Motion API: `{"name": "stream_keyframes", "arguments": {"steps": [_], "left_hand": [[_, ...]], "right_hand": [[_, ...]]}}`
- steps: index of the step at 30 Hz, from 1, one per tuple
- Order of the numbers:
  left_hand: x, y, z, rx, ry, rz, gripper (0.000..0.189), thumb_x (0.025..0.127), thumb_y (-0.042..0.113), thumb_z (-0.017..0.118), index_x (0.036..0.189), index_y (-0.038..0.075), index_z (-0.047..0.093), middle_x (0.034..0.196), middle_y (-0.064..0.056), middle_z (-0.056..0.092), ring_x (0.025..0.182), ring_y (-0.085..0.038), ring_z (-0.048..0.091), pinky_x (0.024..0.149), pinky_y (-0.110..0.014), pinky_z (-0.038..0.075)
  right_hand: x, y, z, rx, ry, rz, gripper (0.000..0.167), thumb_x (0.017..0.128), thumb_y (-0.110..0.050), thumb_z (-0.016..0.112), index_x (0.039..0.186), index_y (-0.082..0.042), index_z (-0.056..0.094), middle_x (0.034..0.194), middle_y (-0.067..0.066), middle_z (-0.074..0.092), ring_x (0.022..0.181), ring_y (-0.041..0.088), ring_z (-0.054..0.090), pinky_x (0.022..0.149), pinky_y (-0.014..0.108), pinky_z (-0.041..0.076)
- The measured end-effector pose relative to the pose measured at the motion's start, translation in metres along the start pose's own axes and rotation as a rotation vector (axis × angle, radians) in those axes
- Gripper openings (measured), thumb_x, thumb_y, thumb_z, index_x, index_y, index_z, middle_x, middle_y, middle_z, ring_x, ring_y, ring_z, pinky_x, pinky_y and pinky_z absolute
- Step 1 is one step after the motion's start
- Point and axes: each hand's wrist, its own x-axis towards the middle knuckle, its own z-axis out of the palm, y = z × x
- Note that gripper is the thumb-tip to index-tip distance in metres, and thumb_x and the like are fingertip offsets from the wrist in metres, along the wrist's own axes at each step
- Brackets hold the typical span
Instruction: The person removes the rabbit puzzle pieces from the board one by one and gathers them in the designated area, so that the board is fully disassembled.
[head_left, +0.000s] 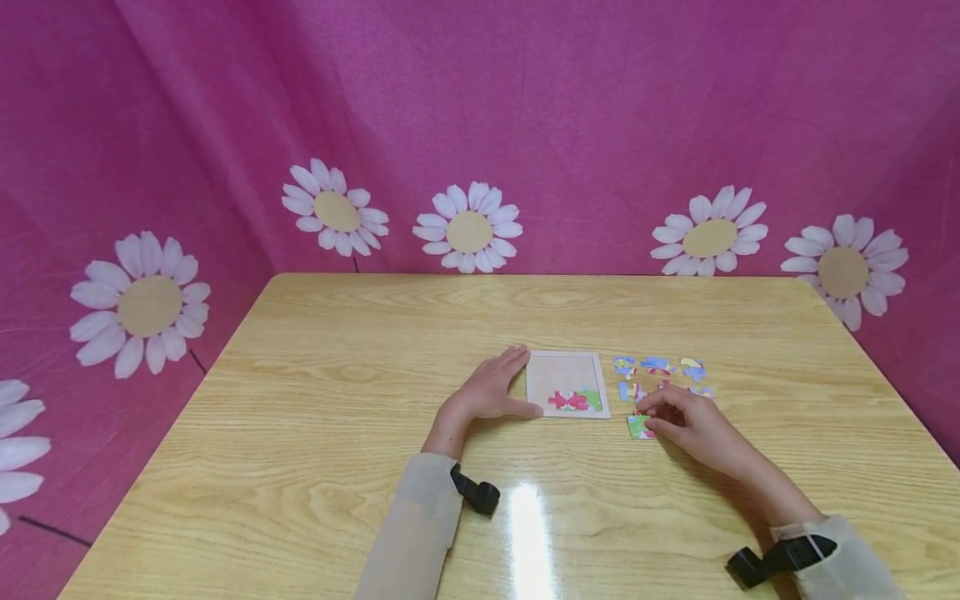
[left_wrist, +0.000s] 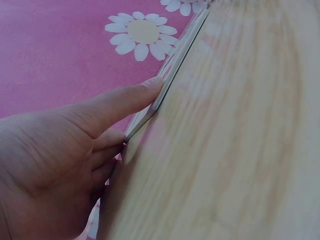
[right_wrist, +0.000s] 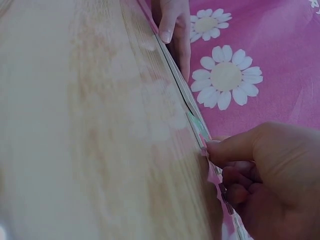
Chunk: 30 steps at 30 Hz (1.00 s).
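My left hand (head_left: 491, 387) rests at the left side of a square white-rimmed puzzle tray (head_left: 564, 354). Its fingers are spread and fairly straight: fingertips touch the far left corner, the thumb the near left corner. Inside the tray, red and green puzzle pieces (head_left: 576, 401) lie joined along the near right edge. With thumb and forefinger, my right hand (head_left: 697, 429) pinches a green puzzle piece (head_left: 639, 427) right of the tray. In the right wrist view that piece (right_wrist: 198, 127) appears edge-on, low over or on the table; whether it touches is unclear.
More loose puzzle pieces (head_left: 657, 365), mostly blue, lie in rows right of the tray, some partly behind my right hand. All of this is on a wooden table (head_left: 337, 358). A magenta cloth (head_left: 525, 108) with white flowers hangs beyond the table's back and sides.
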Motion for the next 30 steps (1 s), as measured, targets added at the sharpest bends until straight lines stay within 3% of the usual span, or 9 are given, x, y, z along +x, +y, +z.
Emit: {"name": "stream_keyframes", "arguments": {"steps": [12, 24, 30], "left_hand": [[0.000, -0.002, -0.001, -0.009, -0.001, -0.010, 0.095, 0.084, 0.044, 0.073, 0.157, 0.014, 0.020, 0.166, -0.001, 0.015, 0.155, -0.017, 0.008, 0.129, -0.040, 0.009], [0.000, -0.002, 0.001, -0.005, 0.003, 0.000, 0.095, 0.084, 0.044, 0.073, 0.157, 0.013, 0.021, 0.166, -0.001, 0.015, 0.156, -0.018, 0.008, 0.129, -0.039, 0.009], [-0.001, -0.001, 0.000, -0.019, 0.000, -0.006, 0.094, 0.084, 0.044, 0.073, 0.157, 0.014, 0.022, 0.166, 0.000, 0.016, 0.155, -0.016, 0.008, 0.129, -0.038, 0.008]], "right_hand": [[0.014, -0.007, 0.008, 0.057, 0.021, -0.009, 0.020, 0.083, 0.002, 0.073, 0.099, -0.007, 0.068, 0.086, 0.000, 0.061, 0.069, -0.004, 0.050, 0.054, 0.017, 0.044], [0.052, -0.030, 0.032, 0.086, -0.118, 0.091, 0.017, 0.087, -0.007, 0.072, 0.103, -0.006, 0.068, 0.087, 0.002, 0.063, 0.075, 0.002, 0.050, 0.063, 0.017, 0.046], [0.065, -0.037, 0.039, 0.068, -0.170, 0.073, 0.015, 0.087, -0.008, 0.072, 0.100, -0.003, 0.068, 0.087, 0.005, 0.063, 0.077, 0.006, 0.052, 0.066, 0.018, 0.046]]}}
